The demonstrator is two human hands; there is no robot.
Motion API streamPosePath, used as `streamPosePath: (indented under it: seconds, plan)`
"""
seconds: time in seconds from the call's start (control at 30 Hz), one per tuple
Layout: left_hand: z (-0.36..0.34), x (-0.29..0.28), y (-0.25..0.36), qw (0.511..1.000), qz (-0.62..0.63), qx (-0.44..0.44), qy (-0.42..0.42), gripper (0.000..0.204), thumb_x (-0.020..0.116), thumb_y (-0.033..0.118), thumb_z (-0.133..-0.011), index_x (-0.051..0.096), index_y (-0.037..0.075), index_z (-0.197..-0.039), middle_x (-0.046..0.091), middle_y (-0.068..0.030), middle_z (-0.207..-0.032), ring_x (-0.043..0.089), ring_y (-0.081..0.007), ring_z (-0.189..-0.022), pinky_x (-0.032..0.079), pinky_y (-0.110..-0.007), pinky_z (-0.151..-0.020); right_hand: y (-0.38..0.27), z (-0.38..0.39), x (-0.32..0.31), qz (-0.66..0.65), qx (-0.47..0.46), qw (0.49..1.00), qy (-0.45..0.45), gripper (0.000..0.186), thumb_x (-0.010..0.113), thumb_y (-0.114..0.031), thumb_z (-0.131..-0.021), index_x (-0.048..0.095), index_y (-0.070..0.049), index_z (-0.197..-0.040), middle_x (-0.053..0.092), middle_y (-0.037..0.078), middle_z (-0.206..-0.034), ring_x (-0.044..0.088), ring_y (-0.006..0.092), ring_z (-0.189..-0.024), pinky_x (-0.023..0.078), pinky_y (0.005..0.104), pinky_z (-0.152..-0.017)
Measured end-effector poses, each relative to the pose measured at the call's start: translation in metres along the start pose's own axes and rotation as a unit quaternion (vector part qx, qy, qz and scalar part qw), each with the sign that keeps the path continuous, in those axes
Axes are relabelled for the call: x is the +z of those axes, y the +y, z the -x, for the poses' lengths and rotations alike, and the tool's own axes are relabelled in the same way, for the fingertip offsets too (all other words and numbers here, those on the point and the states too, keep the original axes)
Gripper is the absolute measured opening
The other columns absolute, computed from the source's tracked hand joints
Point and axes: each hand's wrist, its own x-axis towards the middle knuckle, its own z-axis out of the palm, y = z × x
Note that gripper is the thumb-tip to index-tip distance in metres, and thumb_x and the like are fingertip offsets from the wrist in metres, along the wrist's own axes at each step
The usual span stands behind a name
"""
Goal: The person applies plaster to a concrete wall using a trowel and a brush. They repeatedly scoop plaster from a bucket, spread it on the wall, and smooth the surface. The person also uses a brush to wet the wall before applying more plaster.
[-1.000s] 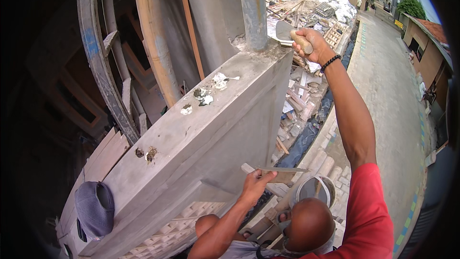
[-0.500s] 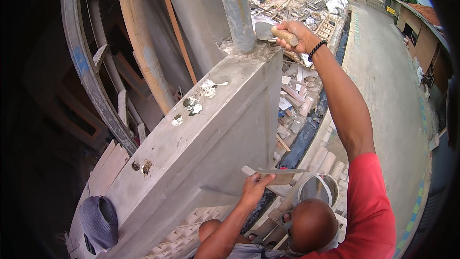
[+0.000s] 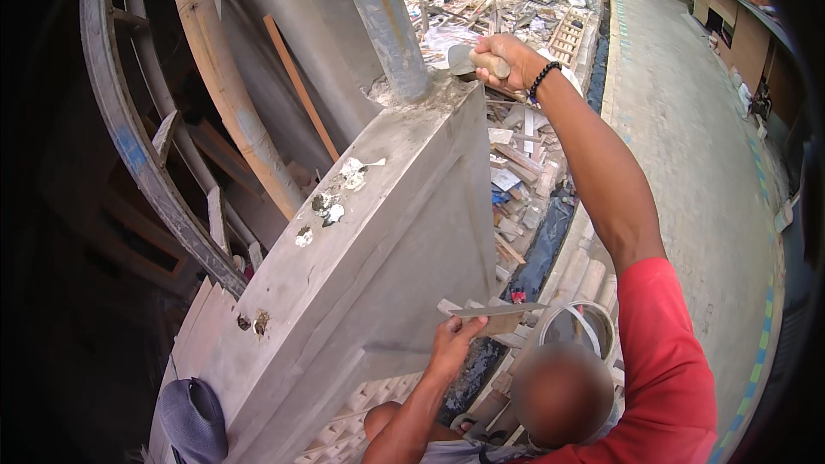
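Note:
My right hand [image 3: 509,64] grips the wooden handle of a trowel [image 3: 486,65], its metal blade beside the foot of a grey metal pipe [image 3: 387,30]. The pipe stands in rough mortar [image 3: 434,96] atop a grey plastered wall [image 3: 326,249], whose top has white splatters and dark holes. Lower down, my left hand [image 3: 454,344] is closed on a flat board [image 3: 503,320] with a thin straight edge, beside the wall's face.
A dark cap [image 3: 193,421] rests at the wall's near end. Bamboo [image 3: 219,77] and a curved ladder [image 3: 129,120] lean at left. Below are a person's head [image 3: 560,391], a bucket [image 3: 584,326], rubble [image 3: 524,163], a drain [image 3: 550,232] and a paved lane [image 3: 696,163].
My right hand and trowel have moved left and slightly up. The view has shifted, with the pipe now further left and the cap lower. My left hand keeps its hold on the board.

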Motion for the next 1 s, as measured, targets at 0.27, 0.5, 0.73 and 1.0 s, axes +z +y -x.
streamPosePath:
  seconds: [0.27,0.5,0.73,1.0]
  plan:
    - [-0.005,-0.008,-0.009,0.998,-0.012,-0.051,-0.028,0.038,0.069,0.03,-0.082,0.064,-0.002,-0.101,0.063,-0.0078,-0.096,0.055,-0.0145,-0.09,0.04,-0.029,-0.084,0.013,0.01,0.012,-0.015,0.036,0.998,-0.05,0.019,0.052,-0.014,-0.087,0.04,-0.004,-0.096,0.049,0.011,-0.076,0.055,0.0189,-0.054,0.047,0.0271,-0.038]
    - [-0.003,-0.005,-0.008,0.999,-0.032,-0.035,-0.027,0.036,0.067,0.028,-0.083,0.064,-0.002,-0.103,0.064,-0.0075,-0.097,0.055,-0.0137,-0.092,0.041,-0.029,-0.084,0.019,0.013,0.024,0.031,0.004,0.999,-0.009,0.017,0.05,-0.017,-0.088,0.042,-0.002,-0.093,0.051,0.011,-0.073,0.055,0.0188,-0.054,0.045,0.0281,-0.038]
    - [-0.002,-0.005,-0.01,0.999,-0.004,-0.03,-0.028,0.038,0.068,0.028,-0.083,0.063,-0.004,-0.103,0.064,-0.0086,-0.094,0.057,-0.0144,-0.089,0.043,-0.03,-0.082,0.023,0.015,0.029,0.057,-0.032,0.998,0.001,0.014,0.05,-0.015,-0.087,0.044,-0.004,-0.093,0.051,0.009,-0.072,0.055,0.0183,-0.052,0.044,0.0279,-0.038]
    - [0.002,0.0,-0.001,0.999,0.012,-0.03,-0.038,0.038,0.069,0.028,-0.083,0.063,-0.005,-0.101,0.064,-0.0089,-0.093,0.057,-0.0139,-0.088,0.043,-0.028,-0.081,0.012,0.03,0.032,0.075,-0.04,0.996,0.008,0.015,0.05,-0.016,-0.088,0.043,-0.004,-0.091,0.051,0.008,-0.07,0.055,0.0162,-0.051,0.043,0.0255,-0.035]
